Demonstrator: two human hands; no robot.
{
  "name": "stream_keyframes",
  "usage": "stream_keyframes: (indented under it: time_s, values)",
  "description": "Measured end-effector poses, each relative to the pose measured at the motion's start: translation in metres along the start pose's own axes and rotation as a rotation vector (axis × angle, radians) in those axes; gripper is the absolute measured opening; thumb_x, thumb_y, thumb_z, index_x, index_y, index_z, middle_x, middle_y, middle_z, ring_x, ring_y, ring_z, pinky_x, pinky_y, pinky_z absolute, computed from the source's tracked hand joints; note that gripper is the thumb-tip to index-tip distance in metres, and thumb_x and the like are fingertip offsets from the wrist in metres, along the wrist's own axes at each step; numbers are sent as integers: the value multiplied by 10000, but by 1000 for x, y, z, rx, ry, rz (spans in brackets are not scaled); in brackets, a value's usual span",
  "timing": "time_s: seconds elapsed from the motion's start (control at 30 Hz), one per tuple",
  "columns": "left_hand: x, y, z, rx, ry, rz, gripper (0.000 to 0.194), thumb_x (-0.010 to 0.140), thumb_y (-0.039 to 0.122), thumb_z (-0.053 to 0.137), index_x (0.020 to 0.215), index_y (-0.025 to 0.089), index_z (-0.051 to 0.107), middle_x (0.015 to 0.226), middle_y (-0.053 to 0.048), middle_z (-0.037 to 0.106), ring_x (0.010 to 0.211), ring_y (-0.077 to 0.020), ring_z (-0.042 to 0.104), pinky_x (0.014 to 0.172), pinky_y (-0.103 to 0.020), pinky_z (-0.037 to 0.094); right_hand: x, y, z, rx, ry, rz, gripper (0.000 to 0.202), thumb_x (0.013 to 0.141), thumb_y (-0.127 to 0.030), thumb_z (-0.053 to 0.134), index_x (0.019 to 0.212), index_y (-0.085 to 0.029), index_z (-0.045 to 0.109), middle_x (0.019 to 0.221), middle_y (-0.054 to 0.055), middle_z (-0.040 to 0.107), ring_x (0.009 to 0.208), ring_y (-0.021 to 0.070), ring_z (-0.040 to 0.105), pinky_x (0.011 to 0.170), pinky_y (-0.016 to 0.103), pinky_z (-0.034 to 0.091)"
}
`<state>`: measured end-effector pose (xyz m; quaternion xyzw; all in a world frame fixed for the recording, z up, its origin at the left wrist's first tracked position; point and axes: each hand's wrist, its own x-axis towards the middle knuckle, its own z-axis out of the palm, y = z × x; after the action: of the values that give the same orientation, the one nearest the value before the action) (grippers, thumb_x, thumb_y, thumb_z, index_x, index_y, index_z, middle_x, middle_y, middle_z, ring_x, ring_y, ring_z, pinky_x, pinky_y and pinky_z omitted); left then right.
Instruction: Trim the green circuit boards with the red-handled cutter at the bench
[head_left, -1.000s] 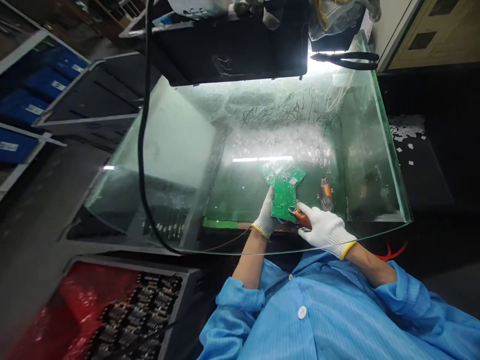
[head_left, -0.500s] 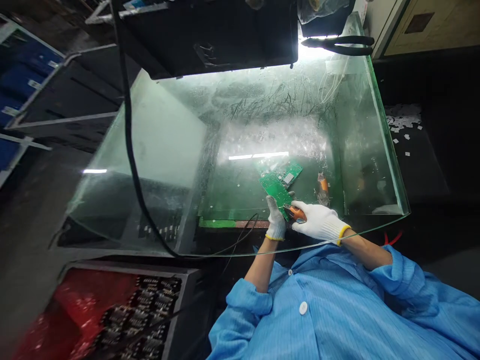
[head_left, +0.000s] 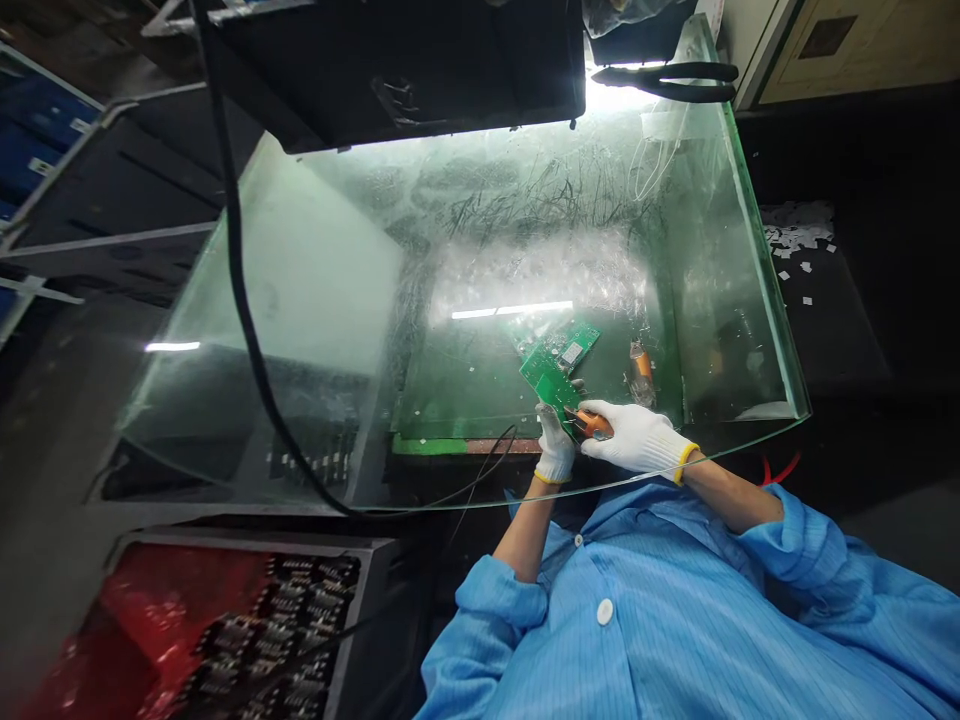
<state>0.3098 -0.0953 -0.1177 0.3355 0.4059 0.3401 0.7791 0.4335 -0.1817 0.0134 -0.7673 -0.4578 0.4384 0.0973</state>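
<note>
White-gloved right hand (head_left: pixel 637 437) wrapped around orange-handled cutters (head_left: pixel 596 425), tips at the near end of the green board (head_left: pixel 551 383); left hand (head_left: pixel 555 448) pinches that end, presumably steadying it for cutters. Board projects beyond both grips; dark pliers (head_left: pixel 646 80) rest far beyond it, rightward

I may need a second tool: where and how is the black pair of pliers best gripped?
Take the pliers by both handles, probably from the person's right: the handles extend that way, slightly apart, while the narrow nose points left toward the black bin.
</note>
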Motion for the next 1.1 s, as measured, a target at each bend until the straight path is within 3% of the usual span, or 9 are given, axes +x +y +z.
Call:
stream_keyframes:
  time_s: [0.2, 0.47, 0.6, 0.8, 0.93, 1.1]
  values:
    - [-1, 5, -1, -57, 21, -66, 907, 902, 916, 295, 1229, 210, 762, 1107, -114, 785, 1253, -274, 678, 1090, -399, 535, 8, 3, 4, -86, 40, 36, 715, 872, -575, 640, 1545, -371, 512, 1236, 64, 738, 1113, 312, 710, 887, 381, 529]
    - [-4, 18, 11, -78, 47, -113, 910, 885, 927, 319, 1146, 192, 788, 1091, -123, 787, 1226, -288, 689, 1068, -410, 546, 13, 6, 8, -26, 30, 33, 698, 894, -576, 636, 1548, -374, 503, 1282, 40, 721, 1142, 283, 697, 926, 358, 523]
    - [0, 41, 15, -63, 37, -255, 816, 945, 838, 370, 1036, 145, 790, 1006, -132, 790, 1117, -308, 734, 1006, -419, 586, 5, 6, 9, -92, 73, -19, 720, 904, -571, 631, 1575, -378, 459, 1268, 49, 709, 1120, 279, 696, 909, 350, 523]
    - [14, 77, 18, -67, -100, -454, 587, 1034, 626, 446, 1135, 139, 758, 1014, -123, 790, 1038, -283, 759, 1001, -416, 598, 0, -7, 10, -393, 139, -113, 761, 939, -550, 599, 1630, -359, 343, 1209, 110, 657, 967, 297, 704, 796, 368, 535]
    - [18, 76, 15, -35, -94, -536, 558, 1041, 597, 457, 1240, 156, 734, 998, -116, 792, 1018, -279, 767, 960, -418, 617, 3, -14, 8, -410, 168, -137, 745, 963, -526, 579, 1639, -356, 315, 1185, 119, 643, 987, 304, 692, 795, 366, 530]
    - [17, 72, 15, -53, -139, -596, 590, 1041, 619, 426, 1232, 165, 751, 1026, -125, 792, 1034, -305, 764, 933, -439, 627, 7, -13, 9, -400, 159, -119, 726, 980, -470, 571, 1649, -376, 303, 1244, 121, 639, 1033, 298, 688, 841, 371, 527]
